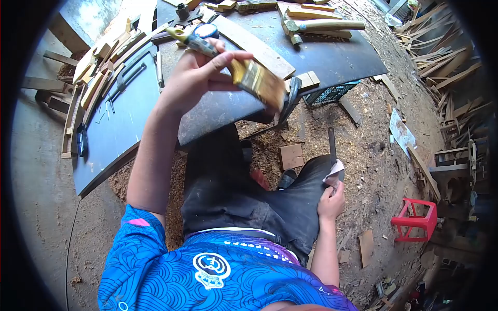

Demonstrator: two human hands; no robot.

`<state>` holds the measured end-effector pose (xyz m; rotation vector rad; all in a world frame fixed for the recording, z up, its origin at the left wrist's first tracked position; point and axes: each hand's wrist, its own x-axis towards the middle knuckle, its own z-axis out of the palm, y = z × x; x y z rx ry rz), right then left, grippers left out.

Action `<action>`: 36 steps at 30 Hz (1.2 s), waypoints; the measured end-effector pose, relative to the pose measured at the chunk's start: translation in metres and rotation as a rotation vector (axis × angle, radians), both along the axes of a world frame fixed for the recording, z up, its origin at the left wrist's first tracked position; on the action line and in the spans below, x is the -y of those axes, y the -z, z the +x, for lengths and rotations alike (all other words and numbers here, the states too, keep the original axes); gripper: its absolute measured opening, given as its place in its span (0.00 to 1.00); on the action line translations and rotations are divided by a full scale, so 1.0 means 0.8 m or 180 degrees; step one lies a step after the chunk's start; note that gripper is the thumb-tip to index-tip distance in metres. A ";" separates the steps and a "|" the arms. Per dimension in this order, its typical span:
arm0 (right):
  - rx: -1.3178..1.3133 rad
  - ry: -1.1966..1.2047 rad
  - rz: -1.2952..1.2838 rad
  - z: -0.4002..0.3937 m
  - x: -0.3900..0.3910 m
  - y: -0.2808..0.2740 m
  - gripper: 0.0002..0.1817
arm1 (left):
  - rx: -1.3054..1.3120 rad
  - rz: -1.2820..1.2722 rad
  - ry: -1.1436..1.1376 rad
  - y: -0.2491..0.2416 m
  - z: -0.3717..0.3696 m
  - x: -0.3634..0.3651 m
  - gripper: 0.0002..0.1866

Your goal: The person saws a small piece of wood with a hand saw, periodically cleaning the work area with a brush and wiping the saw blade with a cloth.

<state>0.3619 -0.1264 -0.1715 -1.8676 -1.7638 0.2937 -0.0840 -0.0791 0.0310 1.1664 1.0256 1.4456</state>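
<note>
Holding a flat paintbrush with a yellow-and-blue handle and pale, worn bristles (244, 70), our left hand (199, 72) is raised above the dark sheet-topped surface (332, 59), fingers and thumb closed round the handle so the bristle end points out to the right and slightly down. Our right hand (331, 203) rests low on the right knee of our black trousers (244, 197), well apart from the brush, its fingers pinched on a small folded piece of pale sandpaper (334, 171) that lies against a narrow dark flat strip (331, 147) standing up from the knee. On the surface beyond the left hand we see a wooden mallet with a thick round handle (321, 25), loose wooden offcuts (104, 57) and a black metal clamp (127, 75). Sawdust covers the floor (363, 140), where a small red plastic stool (415, 220) stands to our right.
</note>
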 end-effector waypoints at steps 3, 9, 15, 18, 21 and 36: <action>0.0068 0.0081 -0.0081 -0.007 0.002 -0.011 0.18 | -0.0048 -0.0317 0.0311 0.008 0.010 -0.004 0.09; 0.0059 -0.0006 0.0059 -0.002 0.000 -0.002 0.18 | 0.0306 0.0051 0.0159 -0.012 -0.006 0.000 0.11; 0.0046 0.0092 -0.0171 -0.007 0.000 -0.010 0.19 | -0.0796 0.0417 0.0599 -0.035 0.050 -0.015 0.12; 0.0139 -0.0015 0.0045 -0.006 0.000 -0.010 0.19 | -0.0579 0.0504 0.0619 -0.064 0.040 -0.018 0.10; 0.0188 0.0073 -0.0031 -0.008 0.001 -0.012 0.19 | -0.1888 0.1480 -0.0121 -0.060 0.051 -0.048 0.04; 0.0126 0.0155 -0.0096 -0.001 0.003 -0.008 0.17 | -0.4621 0.2497 0.1659 -0.010 0.160 -0.013 0.08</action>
